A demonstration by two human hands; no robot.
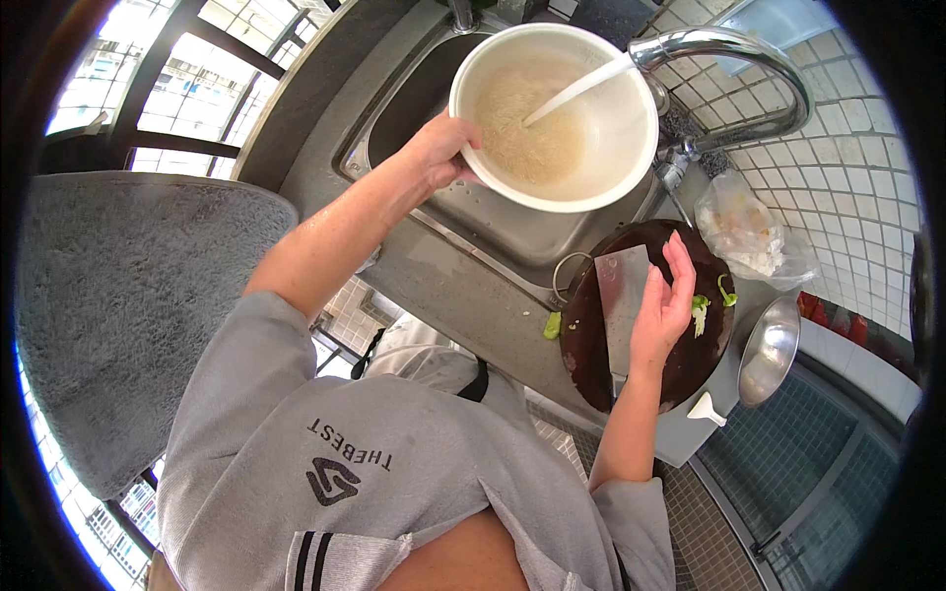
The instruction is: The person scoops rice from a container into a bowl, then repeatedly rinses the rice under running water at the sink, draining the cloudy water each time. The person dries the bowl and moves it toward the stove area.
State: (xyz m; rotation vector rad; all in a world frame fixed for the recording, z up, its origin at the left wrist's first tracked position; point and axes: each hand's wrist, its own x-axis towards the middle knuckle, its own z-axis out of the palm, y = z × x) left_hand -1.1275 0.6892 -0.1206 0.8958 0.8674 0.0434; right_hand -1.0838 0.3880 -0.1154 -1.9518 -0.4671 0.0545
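My left hand (445, 150) grips the near left rim of a white bowl (624, 159) over the sink. Water runs from the chrome faucet (761, 44) into the bowl, onto pale grains, likely rice, under cloudy water (528, 144). My right hand (665, 306) is raised with its fingers extended and holds nothing. It is above a round dark chopping board (695, 369), beside the broad blade of a cleaver (621, 288) that lies on the board. Green vegetable scraps (699, 314) lie on the board to the right of this hand.
A stainless steel sink (510, 236) is set in the grey counter (443, 277). Right of it are a clear plastic bag (754, 233) with pale contents, a tilted metal bowl (770, 354) and a small white funnel (707, 409). A green piece (552, 325) lies by the board's left edge.
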